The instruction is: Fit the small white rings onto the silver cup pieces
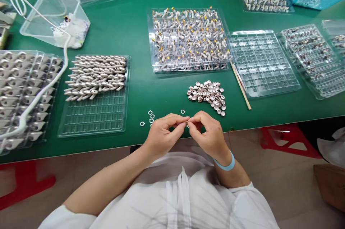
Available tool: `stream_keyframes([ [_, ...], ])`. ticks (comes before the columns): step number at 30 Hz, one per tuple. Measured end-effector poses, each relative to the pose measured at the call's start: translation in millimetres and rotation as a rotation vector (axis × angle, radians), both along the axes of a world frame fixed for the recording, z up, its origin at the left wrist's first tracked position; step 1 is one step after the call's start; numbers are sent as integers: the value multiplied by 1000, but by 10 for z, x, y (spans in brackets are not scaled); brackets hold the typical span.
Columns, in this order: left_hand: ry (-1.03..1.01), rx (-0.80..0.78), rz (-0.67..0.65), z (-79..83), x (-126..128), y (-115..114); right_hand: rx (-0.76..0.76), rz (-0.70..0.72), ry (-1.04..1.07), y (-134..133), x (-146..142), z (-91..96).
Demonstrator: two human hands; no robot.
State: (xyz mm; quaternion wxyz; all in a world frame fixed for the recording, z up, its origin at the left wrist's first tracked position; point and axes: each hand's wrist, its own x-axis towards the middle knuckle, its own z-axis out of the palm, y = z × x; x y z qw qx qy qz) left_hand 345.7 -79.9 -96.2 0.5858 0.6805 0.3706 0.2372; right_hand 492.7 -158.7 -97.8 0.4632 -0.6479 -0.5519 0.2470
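Note:
Just above the table's front edge, my left hand (167,131) and my right hand (207,132) meet fingertip to fingertip. Both are closed in a pinch around something tiny, mostly hidden by the fingers. Beyond my right hand lies a loose pile of small round metallic caps (207,93). Several thin white rings with small tabs lie beside my left hand, among them one ring (142,124) at the far left of the group. A single white ring (183,111) rests on the table just past my fingertips.
A clear tray of curved grey parts with yellow tips (188,40) stands ahead. A tray of slender metallic parts (97,78) is at left, near a white cable (40,96) and a clear bin (54,20). A wooden stick (241,87) leans against an unfilled tray (265,63).

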Motion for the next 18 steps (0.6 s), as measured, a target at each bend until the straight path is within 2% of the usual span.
stream_keyframes([
  [7,-10,56,31,6,24,-33,-25,-36,80,11,-45,-10],
  [11,-1,24,46,27,25,-42,-63,-34,143,36,-71,-30],
  [14,2,-55,61,39,20,-22,-80,-9,150,53,-64,-41],
  [18,-19,-317,66,44,16,38,-44,8,126,42,-20,-36],
])
